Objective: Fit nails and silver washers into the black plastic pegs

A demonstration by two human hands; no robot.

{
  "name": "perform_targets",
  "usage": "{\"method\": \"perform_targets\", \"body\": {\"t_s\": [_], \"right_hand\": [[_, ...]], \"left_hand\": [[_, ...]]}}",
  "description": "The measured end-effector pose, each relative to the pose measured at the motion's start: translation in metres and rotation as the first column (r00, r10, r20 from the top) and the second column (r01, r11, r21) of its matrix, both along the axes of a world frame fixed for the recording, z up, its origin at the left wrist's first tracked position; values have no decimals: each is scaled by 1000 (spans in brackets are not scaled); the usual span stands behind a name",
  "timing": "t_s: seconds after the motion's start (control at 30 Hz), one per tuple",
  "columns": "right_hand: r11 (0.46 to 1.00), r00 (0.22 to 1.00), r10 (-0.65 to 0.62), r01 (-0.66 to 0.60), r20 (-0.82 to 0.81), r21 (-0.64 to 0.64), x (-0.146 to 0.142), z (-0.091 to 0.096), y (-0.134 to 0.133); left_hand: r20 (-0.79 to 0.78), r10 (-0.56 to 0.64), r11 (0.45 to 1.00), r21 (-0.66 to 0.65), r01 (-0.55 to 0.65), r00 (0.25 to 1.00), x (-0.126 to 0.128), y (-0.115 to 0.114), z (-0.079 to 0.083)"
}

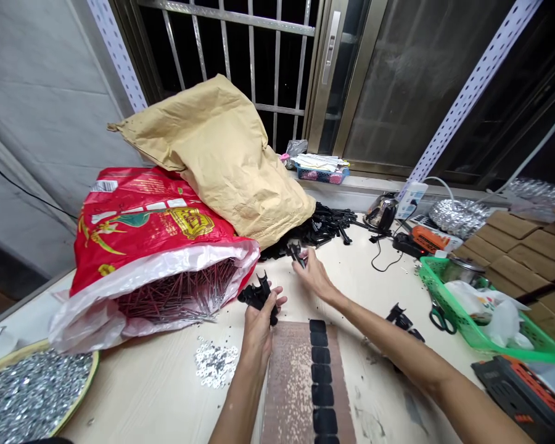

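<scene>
Parts (330,221), black, heaped beside the lower end of a tan sack (226,151): a cluster (254,296) gripped in the left hand (260,313), thumb across it and fingertips slightly apart beyond, and a single piece (296,253) pinched between thumb and fingers of the right hand (315,275), near the heap. Around them: red bag (139,225) with thin rods (180,290) at its mouth, washers (216,364) scattered left of the left forearm, and, between the forearms, a brown board (287,382) bearing a column of black pads (321,373).
</scene>
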State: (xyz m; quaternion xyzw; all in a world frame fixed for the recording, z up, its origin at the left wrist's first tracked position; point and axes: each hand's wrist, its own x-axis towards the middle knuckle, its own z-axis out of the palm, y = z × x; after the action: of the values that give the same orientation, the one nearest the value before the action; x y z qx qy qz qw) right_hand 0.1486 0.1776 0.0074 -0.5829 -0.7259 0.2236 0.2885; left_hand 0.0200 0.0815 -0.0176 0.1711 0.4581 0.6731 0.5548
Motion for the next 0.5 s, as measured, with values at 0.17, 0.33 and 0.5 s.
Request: {"method": "perform_targets", "body": {"t_s": [0.17, 0.33, 0.5], "right_hand": [[963, 954, 234, -202, -185, 177, 1, 5, -90], [944, 969, 237, -211, -76, 254, -16, 25, -127], [843, 884, 449, -468, 132, 266, -40, 31, -165]], "left_hand": [[44, -123, 980, 161, 115, 991, 20, -18, 23], [112, -202, 962, 212, 175, 973, 12, -49, 52], [277, -67, 997, -12, 73, 958, -33, -91, 46]]}}
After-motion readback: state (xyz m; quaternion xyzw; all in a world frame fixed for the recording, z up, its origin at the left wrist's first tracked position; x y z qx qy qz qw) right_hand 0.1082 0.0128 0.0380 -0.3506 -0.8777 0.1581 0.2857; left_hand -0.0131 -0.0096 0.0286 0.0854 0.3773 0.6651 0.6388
